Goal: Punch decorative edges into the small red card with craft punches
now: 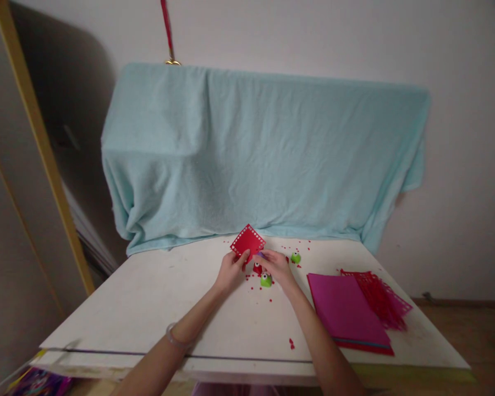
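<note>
A square of red paper [247, 241], with small holes punched along its edges, stands with one corner pointing away from me. My left hand [230, 270] pinches its near left edge between thumb and fingers. At the paper's right side, my right hand [278, 267] is closed around a small purple craft punch [261, 254], partly hidden by the fingers. Just below the hands sit a red punch [257, 268] and a green punch [265, 281]. Another green punch [296, 257] lies beyond my right hand. Tiny red paper bits [270, 300] are scattered around them.
To the right lies a stack of magenta and red paper sheets [348, 305]. A pile of red perforated paper [381, 300] overlaps its far side. The white table [148, 308] meets a draped light-blue cloth [272, 154] at the back.
</note>
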The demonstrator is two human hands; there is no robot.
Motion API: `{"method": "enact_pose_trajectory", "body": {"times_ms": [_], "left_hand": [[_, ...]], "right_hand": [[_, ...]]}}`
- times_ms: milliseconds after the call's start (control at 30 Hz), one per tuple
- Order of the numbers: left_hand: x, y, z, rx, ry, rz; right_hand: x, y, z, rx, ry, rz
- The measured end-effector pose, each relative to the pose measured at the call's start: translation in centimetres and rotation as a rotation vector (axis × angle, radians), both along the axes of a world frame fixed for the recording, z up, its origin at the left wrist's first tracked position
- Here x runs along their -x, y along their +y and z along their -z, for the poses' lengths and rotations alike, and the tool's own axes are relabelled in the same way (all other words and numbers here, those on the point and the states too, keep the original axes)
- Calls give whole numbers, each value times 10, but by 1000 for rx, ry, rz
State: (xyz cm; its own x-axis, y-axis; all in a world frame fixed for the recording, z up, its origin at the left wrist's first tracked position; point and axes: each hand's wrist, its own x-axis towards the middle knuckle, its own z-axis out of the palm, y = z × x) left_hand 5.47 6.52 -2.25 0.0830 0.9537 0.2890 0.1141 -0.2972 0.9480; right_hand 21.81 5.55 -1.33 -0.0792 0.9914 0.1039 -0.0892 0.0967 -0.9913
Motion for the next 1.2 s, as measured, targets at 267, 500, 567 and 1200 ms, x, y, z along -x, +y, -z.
{"method": "enact_pose_trajectory", "body": {"times_ms": [267, 500, 567, 1200], "left_hand": [[6, 11, 9, 50, -38, -72], [9, 17, 18, 33, -2, -118], [9, 18, 19, 34, -8, -112], [6, 16, 17, 80, -23, -127]], "right_hand": [[-5, -1, -2, 14, -26, 5], [-8, -3, -5, 47, 59, 79], [-7, -3, -7, 54, 73, 95], [-9, -2, -3, 30, -11, 249]]}}
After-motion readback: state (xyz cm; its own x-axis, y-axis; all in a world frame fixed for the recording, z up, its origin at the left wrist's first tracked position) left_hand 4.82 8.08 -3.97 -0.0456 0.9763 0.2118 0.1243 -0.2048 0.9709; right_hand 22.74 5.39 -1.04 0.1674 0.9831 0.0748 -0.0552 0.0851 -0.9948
